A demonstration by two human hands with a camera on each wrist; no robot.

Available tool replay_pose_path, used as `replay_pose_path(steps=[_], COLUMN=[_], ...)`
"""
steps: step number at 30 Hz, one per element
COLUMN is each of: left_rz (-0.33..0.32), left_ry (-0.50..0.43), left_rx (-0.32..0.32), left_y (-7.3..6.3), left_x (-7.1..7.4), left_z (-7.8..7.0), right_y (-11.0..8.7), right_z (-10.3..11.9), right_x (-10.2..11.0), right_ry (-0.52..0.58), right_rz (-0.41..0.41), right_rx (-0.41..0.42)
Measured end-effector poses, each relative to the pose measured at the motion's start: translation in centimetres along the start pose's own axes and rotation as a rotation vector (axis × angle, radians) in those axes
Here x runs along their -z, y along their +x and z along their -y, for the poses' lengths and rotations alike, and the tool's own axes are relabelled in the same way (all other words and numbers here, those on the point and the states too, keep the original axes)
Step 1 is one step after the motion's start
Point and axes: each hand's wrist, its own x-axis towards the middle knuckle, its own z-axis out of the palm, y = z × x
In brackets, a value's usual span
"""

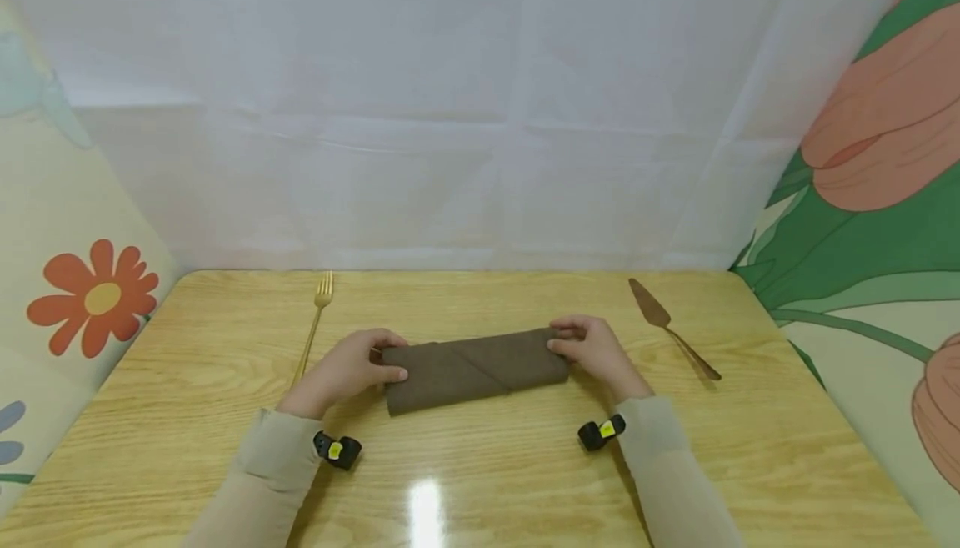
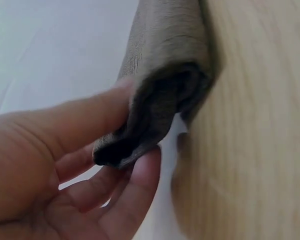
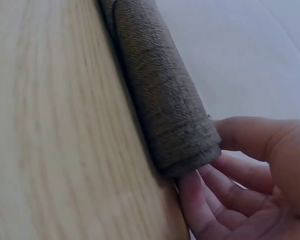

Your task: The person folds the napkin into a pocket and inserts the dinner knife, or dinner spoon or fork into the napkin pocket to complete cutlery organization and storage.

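Observation:
A folded dark brown cloth napkin [image 1: 472, 369] forms a long flat strip across the middle of the table, its right end farther back than its left. My left hand [image 1: 360, 369] pinches its left end, thumb on top and fingers beneath. In the left wrist view the rolled layers of the napkin [image 2: 165, 45] show at that end, and the held corner is raised off the wood. At the other end my right hand [image 1: 592, 348] pinches the far corner. The right wrist view has the thumb on top of the napkin [image 3: 160, 85] and fingers under its edge.
A gold fork [image 1: 322, 294] lies on the wooden table [image 1: 510, 465], left of the napkin and partly behind my left hand. To the right lies a copper-coloured cake server [image 1: 651, 304]. A white sheet [image 1: 465, 156] hangs behind the table's back edge.

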Motion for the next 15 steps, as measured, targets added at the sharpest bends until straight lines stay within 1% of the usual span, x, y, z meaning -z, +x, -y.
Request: replay_pose_path(steps=[5, 7, 13, 15], left_rz=[-0.052, -0.060, -0.035, -0.034], left_ry=[0.048, 0.060, 0.055, 0.052], left_rx=[-0.033, -0.042, -0.051, -0.041], left_y=[0.05, 0.05, 0.16, 0.24], left_x=[-0.23, -0.24, -0.22, -0.31], left_z=[-0.18, -0.22, -0.06, 0.04], right_y=[-0.02, 0.04, 0.12, 0.15], right_z=[0.07, 0.00, -0.09, -0.13], right_x=[-0.40, -0.57, -0.90, -0.98], right_ry=[-0.044, -0.059, -0.094, -0.114], right_rz=[-0.035, -0.047, -0.082, -0.097], right_rx=[0.019, 0.031, 0.066, 0.073])
